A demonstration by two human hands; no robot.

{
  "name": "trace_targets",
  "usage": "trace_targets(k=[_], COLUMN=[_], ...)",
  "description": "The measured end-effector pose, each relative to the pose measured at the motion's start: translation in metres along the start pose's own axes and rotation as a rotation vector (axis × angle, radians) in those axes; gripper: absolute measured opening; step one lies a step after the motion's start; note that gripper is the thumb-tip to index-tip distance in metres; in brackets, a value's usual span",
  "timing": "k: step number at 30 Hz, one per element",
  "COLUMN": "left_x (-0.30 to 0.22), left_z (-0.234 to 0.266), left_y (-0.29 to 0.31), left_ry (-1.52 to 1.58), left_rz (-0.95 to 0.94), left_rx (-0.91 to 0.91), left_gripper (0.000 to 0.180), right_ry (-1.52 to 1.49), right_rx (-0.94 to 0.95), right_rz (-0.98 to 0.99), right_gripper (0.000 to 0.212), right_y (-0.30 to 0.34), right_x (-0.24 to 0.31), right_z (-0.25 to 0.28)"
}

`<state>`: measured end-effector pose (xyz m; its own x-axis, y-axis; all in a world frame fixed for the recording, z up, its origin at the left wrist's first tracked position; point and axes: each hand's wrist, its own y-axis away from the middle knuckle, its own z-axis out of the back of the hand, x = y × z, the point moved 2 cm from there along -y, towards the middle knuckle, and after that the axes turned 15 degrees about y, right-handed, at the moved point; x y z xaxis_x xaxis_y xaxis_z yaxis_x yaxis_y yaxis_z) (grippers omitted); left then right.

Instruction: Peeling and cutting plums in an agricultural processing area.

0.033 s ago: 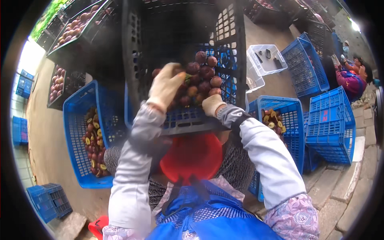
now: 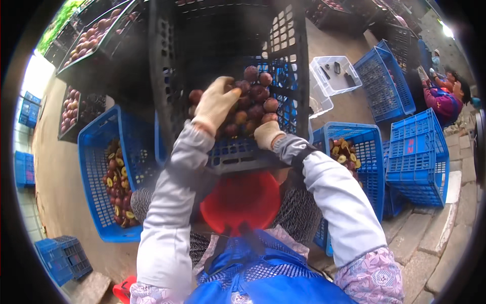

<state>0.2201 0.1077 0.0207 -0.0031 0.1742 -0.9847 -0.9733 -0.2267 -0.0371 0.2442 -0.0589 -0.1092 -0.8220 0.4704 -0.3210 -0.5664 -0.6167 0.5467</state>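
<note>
A black plastic crate [image 2: 298, 66] lies tilted toward me, its near end holding a heap of purple-brown passion fruit [image 2: 259, 92]. My left hand [image 2: 216, 104], in a cream glove with an orange-stained fingertip, reaches over the left of the heap. Its fingers are bent, and what they hold, if anything, is hidden. At the near right of the heap, my right hand [image 2: 268, 134], also gloved, is closed against the fruit; I cannot make out what is in it. Below the crate's near edge, between my legs, sits a red basin [image 2: 243, 200].
Blue crates with cut, yellow-fleshed halves stand at left [image 2: 91, 177] and right [image 2: 372, 167]. Beyond the right one are a clear bin [image 2: 324, 91] with small dark items and stacked blue crates [image 2: 415, 152]. Black fruit crates [image 2: 101, 50] line the far left. Another person [image 2: 443, 99] sits far right.
My left hand has shifted slightly over the heap, and a green bit near its fingertips no longer shows. The whole view has moved a little. My right hand stays at the same spot.
</note>
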Motion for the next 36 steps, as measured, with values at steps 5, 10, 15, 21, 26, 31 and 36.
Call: trace_targets(k=[5,10,15,21,26,31,36], left_x=[0.056,0.093,0.116,0.060,-0.013,-0.036,-0.021], left_z=[-0.042,-0.081,-0.082,-0.070,-0.071,-0.106,-0.123], left_y=[-0.109,-0.160,-0.162,-0.108,0.011,0.114,0.172], left_ry=[-0.439,-0.618,-0.591,1.503,1.513,1.660,1.657], left_rz=[0.108,0.253,0.147,0.697,0.684,0.682,0.720], left_rx=[0.090,0.233,0.216,0.864,0.662,0.460,0.315], left_gripper=[0.059,0.069,0.068,0.046,0.056,0.058,0.047], right_ry=[-0.013,-0.501,-1.077,-2.140,-2.067,-2.161,-1.569], right_rx=[0.105,-0.023,0.019,-0.262,-0.599,-0.665,-1.043], right_rz=[0.168,-0.065,-0.091,-0.158,-0.156,-0.122,-0.406], right_gripper=[0.022,0.019,0.032,0.025,0.018,0.019,0.018], right_y=[0.075,0.177,0.244,0.247,0.246,0.263,0.281], right_x=[-0.013,-0.039,-0.055,-0.042,-0.020,0.013,0.042], right_z=[0.075,0.063,0.037,0.026,0.050,0.060,0.047])
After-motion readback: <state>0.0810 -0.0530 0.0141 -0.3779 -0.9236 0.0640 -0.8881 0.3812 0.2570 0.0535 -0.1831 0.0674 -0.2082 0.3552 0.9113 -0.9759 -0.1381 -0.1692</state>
